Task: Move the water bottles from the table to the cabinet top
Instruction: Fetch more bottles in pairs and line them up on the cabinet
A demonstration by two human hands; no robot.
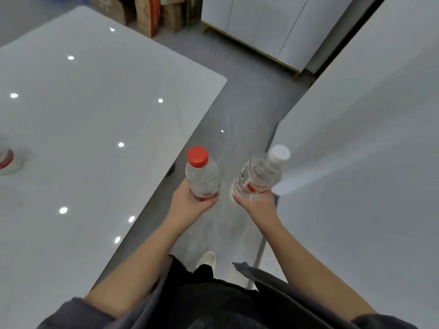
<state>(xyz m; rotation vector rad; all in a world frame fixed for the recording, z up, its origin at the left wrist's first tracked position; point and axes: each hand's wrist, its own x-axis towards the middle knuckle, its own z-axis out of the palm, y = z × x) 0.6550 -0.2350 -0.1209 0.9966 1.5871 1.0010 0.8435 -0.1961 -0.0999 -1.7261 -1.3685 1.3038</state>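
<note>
Red-capped bottle [202,178] stands upright, gripped by the left hand [190,203], over the floor [237,96] between the desk [95,119] at 9 o'clock and the cabinet top [370,138] at 3 o'clock. The right hand [256,205] grips a white-capped bottle [260,178], tilted toward 1 o'clock.

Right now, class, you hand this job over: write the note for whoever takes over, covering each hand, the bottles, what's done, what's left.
Left hand grips the red-capped bottle, upright.
Right hand grips the white-capped bottle, tilted.
Done: both are off the table, held over the floor.
Left: set both on the white surface at right, likely the cabinet top.
A red-and-white thing at the table's left edge may be another bottle.
</note>
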